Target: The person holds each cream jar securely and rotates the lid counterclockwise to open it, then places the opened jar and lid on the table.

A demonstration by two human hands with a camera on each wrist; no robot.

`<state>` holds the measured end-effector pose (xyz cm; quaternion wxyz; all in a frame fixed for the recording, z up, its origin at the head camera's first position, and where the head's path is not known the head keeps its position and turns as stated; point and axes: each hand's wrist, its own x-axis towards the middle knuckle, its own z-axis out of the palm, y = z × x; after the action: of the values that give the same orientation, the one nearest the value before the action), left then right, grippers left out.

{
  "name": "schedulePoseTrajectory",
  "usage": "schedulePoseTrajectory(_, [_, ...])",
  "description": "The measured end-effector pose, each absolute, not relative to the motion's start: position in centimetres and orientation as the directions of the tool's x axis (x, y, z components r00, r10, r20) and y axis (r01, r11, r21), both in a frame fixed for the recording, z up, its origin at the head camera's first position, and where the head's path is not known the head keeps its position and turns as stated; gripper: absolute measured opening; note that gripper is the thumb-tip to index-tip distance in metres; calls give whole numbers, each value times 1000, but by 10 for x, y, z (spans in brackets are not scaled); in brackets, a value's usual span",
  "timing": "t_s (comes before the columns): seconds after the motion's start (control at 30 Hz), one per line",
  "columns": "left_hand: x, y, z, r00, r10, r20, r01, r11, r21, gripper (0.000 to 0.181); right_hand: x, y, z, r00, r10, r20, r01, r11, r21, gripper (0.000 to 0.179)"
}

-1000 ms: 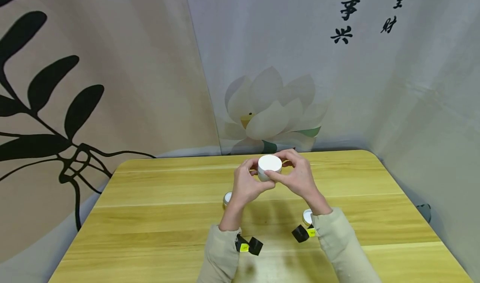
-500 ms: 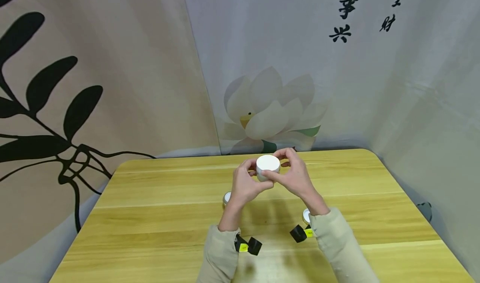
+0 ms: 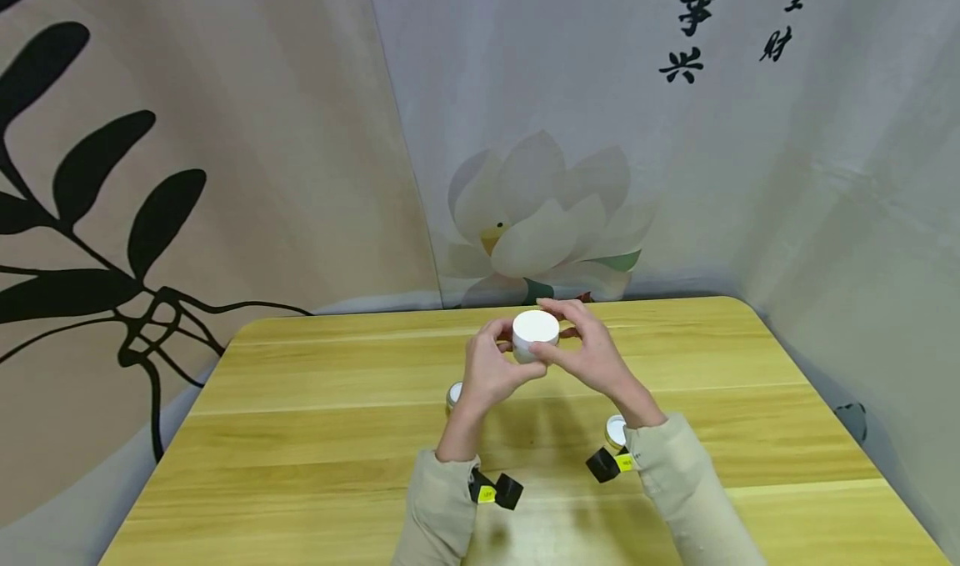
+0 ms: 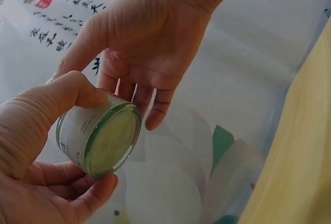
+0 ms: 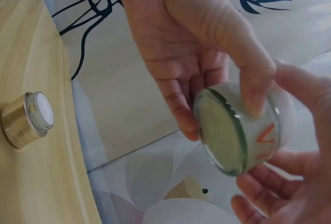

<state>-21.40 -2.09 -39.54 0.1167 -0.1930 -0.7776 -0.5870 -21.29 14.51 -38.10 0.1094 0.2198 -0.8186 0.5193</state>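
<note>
A round cosmetic cream jar (image 3: 535, 333) is held up above the far part of the table. It has a white lid (image 3: 536, 325), a pale printed label and a greenish glass base (image 4: 114, 138). My left hand (image 3: 491, 364) grips the jar's body, thumb on one side and fingers on the other. My right hand (image 3: 596, 356) holds the lid end between thumb and forefinger, its other fingers loose. In the right wrist view the jar (image 5: 232, 128) lies tilted, base towards the camera, and the lid is partly hidden by my fingers.
On the wooden table (image 3: 315, 466), a small gold jar (image 5: 23, 123) with a clear neck and white top stands upright. The head view shows a white-topped jar (image 3: 453, 393) partly behind my left wrist and another (image 3: 615, 431) beside my right sleeve. A printed curtain (image 3: 300, 132) hangs behind.
The forefinger and thumb of my right hand have shifted round the lid. The jar sits slightly further left than a second ago, and my left hand keeps its grip.
</note>
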Motion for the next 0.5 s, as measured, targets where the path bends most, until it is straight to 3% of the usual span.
schedulePoseTrajectory(0.1, [-214,-21,-395,-899,162,408,436,235,868,48,-213,143,-382,-888,-217,405,-459,386,-800,54])
schedulePoseTrajectory(0.27, [-215,-20,-395,-897,165,410,439,234,867,48,-213,142,-383,-889,-192,416,-458,370,-808,45])
schedulePoseTrajectory(0.5, [-214,-20,-394,-900,166,404,433,229,872,49,-215,147,-382,-872,-260,414,-480,299,-824,39])
